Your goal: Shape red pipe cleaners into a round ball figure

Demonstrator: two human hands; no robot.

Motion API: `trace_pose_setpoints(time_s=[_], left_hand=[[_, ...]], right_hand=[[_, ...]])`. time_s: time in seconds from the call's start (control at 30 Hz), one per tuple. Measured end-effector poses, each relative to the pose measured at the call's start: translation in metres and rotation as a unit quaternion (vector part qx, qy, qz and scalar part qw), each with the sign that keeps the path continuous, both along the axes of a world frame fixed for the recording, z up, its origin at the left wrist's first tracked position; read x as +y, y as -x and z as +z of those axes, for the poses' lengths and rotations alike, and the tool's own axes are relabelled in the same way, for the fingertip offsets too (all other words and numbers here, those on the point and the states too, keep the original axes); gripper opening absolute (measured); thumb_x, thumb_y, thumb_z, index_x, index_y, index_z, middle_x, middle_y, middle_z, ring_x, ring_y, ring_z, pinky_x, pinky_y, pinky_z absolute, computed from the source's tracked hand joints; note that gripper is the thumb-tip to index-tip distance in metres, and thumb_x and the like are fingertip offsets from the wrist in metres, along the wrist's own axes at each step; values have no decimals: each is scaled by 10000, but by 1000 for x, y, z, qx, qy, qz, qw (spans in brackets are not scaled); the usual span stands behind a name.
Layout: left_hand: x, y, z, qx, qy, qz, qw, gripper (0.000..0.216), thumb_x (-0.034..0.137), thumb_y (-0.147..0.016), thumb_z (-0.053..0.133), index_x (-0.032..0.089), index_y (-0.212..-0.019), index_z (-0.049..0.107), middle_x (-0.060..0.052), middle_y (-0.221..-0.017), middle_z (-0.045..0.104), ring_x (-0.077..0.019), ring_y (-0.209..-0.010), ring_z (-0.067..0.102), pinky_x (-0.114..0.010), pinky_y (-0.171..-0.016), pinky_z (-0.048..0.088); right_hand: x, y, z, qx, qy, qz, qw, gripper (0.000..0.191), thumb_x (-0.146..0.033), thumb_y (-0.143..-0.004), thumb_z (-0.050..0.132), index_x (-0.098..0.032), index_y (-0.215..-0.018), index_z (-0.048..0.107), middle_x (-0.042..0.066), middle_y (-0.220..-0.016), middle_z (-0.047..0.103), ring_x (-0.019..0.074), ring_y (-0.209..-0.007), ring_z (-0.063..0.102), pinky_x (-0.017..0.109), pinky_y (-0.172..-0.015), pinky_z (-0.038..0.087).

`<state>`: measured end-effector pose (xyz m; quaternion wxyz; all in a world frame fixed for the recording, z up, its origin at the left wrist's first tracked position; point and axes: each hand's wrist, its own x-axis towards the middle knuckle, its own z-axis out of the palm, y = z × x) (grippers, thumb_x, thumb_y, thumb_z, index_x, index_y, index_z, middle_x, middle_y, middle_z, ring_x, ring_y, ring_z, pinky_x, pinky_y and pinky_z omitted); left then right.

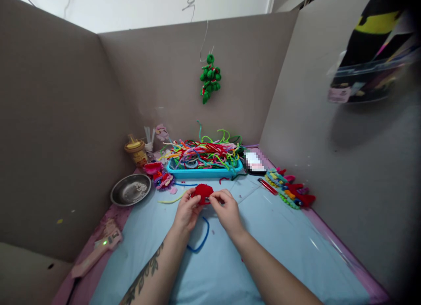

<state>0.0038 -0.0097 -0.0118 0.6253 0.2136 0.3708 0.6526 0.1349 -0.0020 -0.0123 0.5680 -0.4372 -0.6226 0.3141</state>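
Note:
My left hand and my right hand meet over the middle of a light blue mat. Both pinch a small fuzzy red pipe-cleaner piece held between their fingertips, just above the mat. A bent blue pipe cleaner lies on the mat under my wrists. A yellow-green pipe cleaner lies to the left of my left hand.
A blue tray heaped with coloured pipe cleaners stands behind my hands. A metal bowl and a pink glue gun are at the left. Finished colourful pieces lie at the right. Grey cardboard walls enclose the mat; a green ornament hangs above.

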Motion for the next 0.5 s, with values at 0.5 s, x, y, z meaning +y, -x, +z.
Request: trace_pose_setpoints(time_s=[0.5], left_hand=[[1, 3, -4, -8, 13, -26, 1000, 393, 99, -605, 708, 192, -925, 500, -36, -854, 690, -132, -684, 645, -237, -634, 494]], right_hand=[[0, 2, -7, -45, -24, -7, 999, 107, -210, -800, 570, -196, -749, 662, 32, -802, 534, 169, -760, 544, 291, -709, 452]])
